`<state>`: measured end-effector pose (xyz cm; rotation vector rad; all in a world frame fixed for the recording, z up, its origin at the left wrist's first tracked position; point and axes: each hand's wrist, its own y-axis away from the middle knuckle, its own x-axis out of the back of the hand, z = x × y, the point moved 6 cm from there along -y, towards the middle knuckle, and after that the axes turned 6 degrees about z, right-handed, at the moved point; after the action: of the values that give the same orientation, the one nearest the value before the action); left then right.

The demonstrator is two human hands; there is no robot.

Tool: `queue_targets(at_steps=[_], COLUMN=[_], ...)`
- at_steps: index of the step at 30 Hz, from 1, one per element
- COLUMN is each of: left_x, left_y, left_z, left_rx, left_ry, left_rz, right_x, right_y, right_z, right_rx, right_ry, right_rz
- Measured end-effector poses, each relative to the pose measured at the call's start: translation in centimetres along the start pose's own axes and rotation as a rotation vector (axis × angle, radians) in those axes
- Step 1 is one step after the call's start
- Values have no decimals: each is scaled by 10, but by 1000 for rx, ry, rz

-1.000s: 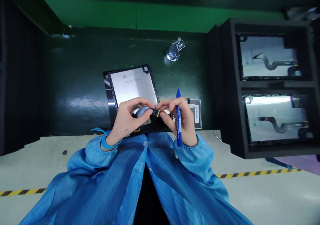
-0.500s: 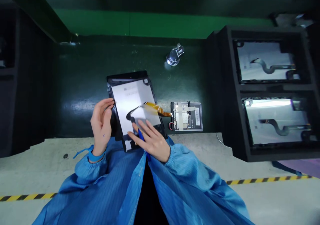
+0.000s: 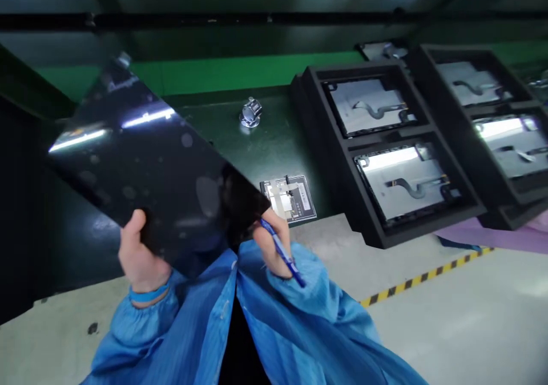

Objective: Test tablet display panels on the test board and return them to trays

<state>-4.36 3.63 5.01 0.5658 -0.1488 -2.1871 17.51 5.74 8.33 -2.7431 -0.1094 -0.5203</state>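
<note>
A black tablet screen [image 3: 171, 162] is lifted off the bench and tilted, its glossy glass side facing me with light streaks and smudges on it. My left hand [image 3: 143, 259] grips its lower left edge, thumb on the glass and the other fingers hidden behind. My right hand [image 3: 274, 245] holds the lower right corner. A blue pen [image 3: 282, 252] is also tucked in that hand, pointing down toward my sleeve. Just beyond my right hand, a circuit board with battery [image 3: 293, 196] lies on the bench, strips of tape across it.
A shiny metal fixture [image 3: 250, 112] stands on the dark green bench [image 3: 222, 116]. To the right, a black foam tray [image 3: 342, 145] holds two screens, backs up, with flex cables. A second such tray [image 3: 462, 128] stands beyond it. At the far right is purple cloth [image 3: 479, 233].
The screen has been picked up and flipped from silver back to black glass. Both hands now grip it, where before my left hand was at its edge and my right lay over it. My view swung right.
</note>
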Motion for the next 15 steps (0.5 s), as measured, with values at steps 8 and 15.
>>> queue_targets(at_steps=[8,15], left_x=[50,81], left_y=[-29,-35], left_z=[0,-5], left_rx=[-68,-179], left_ry=[-278,-891], left_rz=[-30,243], right_x=[101,91], right_y=[-26,-30], right_z=[90,109], right_rx=[112,144], right_ry=[687,728], right_rz=[262,197])
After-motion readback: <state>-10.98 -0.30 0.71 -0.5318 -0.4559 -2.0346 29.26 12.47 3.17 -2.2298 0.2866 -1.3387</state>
